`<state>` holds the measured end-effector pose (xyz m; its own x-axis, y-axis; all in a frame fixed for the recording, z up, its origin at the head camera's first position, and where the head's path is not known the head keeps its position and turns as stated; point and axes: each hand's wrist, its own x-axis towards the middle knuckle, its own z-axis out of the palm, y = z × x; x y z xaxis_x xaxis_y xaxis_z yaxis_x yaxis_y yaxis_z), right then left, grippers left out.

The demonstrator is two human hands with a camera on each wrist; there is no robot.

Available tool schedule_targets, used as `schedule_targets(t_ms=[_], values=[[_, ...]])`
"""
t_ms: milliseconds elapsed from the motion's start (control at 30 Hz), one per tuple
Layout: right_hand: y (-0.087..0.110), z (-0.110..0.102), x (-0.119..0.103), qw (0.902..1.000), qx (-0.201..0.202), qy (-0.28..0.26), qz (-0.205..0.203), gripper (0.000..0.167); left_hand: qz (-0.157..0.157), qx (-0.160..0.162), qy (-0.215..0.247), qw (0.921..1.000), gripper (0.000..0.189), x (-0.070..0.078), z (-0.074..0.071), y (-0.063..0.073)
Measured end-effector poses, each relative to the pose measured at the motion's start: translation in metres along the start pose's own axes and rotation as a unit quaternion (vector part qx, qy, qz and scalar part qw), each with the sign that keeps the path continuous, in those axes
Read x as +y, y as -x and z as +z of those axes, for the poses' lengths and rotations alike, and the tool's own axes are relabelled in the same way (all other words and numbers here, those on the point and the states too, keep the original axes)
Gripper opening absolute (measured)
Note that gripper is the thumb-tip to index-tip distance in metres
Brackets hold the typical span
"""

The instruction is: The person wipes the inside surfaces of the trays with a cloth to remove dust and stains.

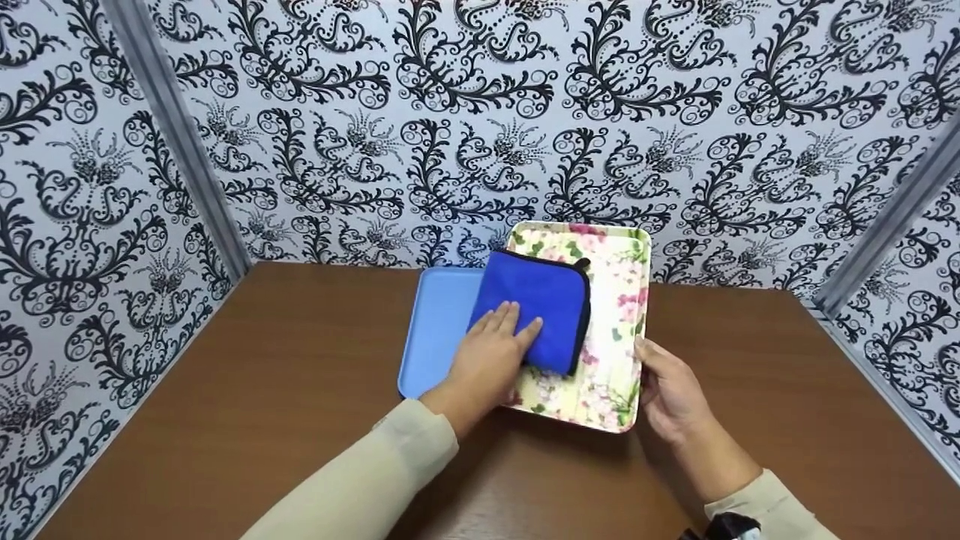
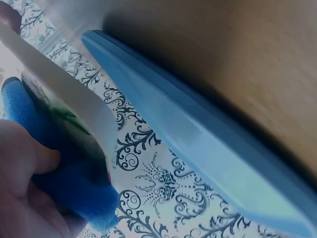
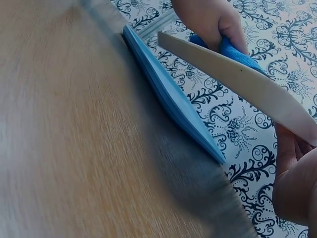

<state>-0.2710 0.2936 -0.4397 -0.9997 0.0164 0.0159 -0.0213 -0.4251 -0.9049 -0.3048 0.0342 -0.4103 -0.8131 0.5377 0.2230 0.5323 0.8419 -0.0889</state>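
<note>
My right hand [image 1: 677,394] grips the right edge of a floral tray [image 1: 611,315], thumb on top and fingers beneath. The tray is lifted and tilted above the table, as the right wrist view shows. A folded blue cloth [image 1: 551,300] with black edging and a small loop lies over the tray's left part. Fingers extended, my left hand [image 1: 487,364] rests on the cloth; its thumb shows against the cloth [image 2: 64,183] in the left wrist view. Left of the floral tray is a light blue tray [image 1: 439,330] on the table, partly hidden by the cloth and the left arm.
The brown wooden table [image 1: 300,360] extends to both sides and in front. Behind it stands a wall [image 1: 337,135] with black scroll patterns, and similar panels close off the left and right. Layered edges show on the blue tray [image 3: 168,94] in the right wrist view.
</note>
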Motion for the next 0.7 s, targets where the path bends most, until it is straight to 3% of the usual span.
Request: schedule_targets(t_ms=[133, 333, 700], values=[[0.001, -0.001, 0.0, 0.9995, -0.018, -0.026, 0.0, 0.028, -0.036, 0.031, 0.051, 0.9976, 0.066, 0.009, 0.004, 0.0], [0.001, -0.001, 0.001, 0.9989, -0.025, -0.04, 0.002, 0.028, -0.062, 0.071, 0.099, 0.9906, 0.063, 0.026, 0.007, 0.004], [0.0, -0.003, -0.001, 0.9984, 0.01, -0.055, 0.004, 0.029, -0.045, 0.076, 0.134, 0.9871, 0.058, 0.054, 0.008, 0.012]])
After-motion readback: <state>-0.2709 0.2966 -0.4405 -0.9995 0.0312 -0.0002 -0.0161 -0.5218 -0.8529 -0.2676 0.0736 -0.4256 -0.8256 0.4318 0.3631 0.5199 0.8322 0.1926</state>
